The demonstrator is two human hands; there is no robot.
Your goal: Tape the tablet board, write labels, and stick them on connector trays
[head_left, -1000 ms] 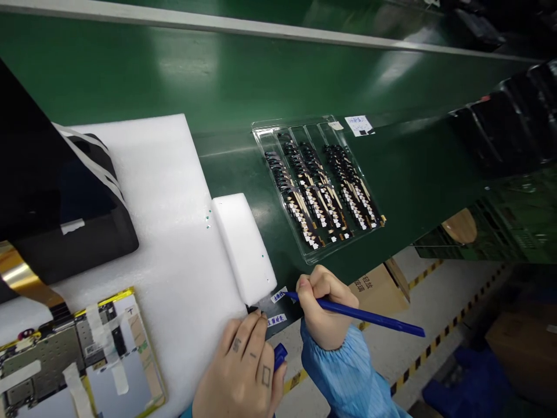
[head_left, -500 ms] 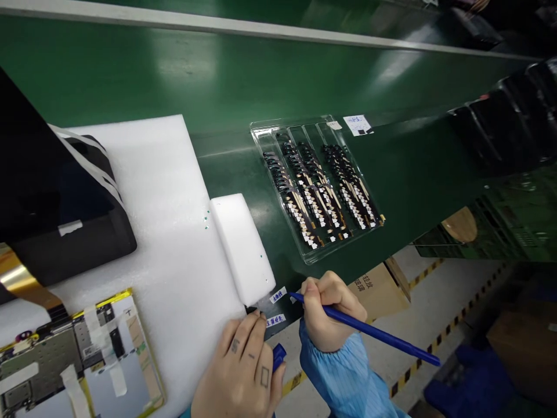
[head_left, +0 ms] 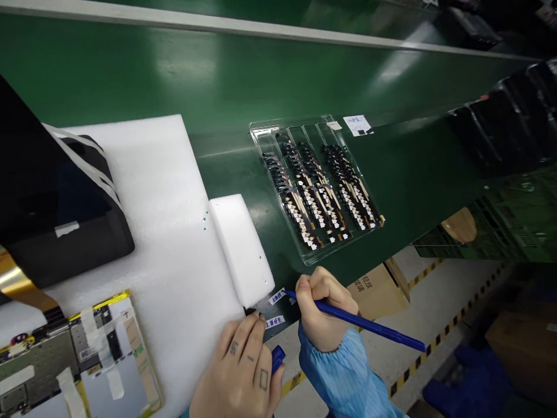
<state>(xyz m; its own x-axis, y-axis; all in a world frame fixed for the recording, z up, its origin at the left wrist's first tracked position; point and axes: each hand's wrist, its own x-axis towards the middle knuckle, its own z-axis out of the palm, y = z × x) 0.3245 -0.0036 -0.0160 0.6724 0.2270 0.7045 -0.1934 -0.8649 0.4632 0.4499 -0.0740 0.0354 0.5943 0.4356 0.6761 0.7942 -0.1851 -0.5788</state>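
— Blue pen (head_left: pixel 361 321), where is it?

— In the right hand (head_left: pixel 324 310), pinched between thumb and fingers. Its tip sits at the end of a white label (head_left: pixel 277 296) on a dark strip (head_left: pixel 287 310), bottom middle of the frame.

— And the left hand (head_left: pixel 235 371)?

— Fingers together, tips at a small black tab (head_left: pixel 249 312) by the corner of a foam block (head_left: pixel 241 249). I can't tell if they're pinching it. A blue pen cap (head_left: pixel 277 359) lies against that hand's side, gripped or just tucked, I can't say.

— What step is this?

— I'd judge it's marking labels, with a second label (head_left: pixel 275 321) just below the first. It calls for a steady tip and small strokes.

— What's further out?

— At lower left, a taped circuit board (head_left: pixel 100 305) on a foam sheet (head_left: pixel 143 232). At upper left, a black case (head_left: pixel 100 249). Upper middle, a clear tray (head_left: pixel 256 132) of ribbon-cable parts sits on the green bench (head_left: pixel 226 168).
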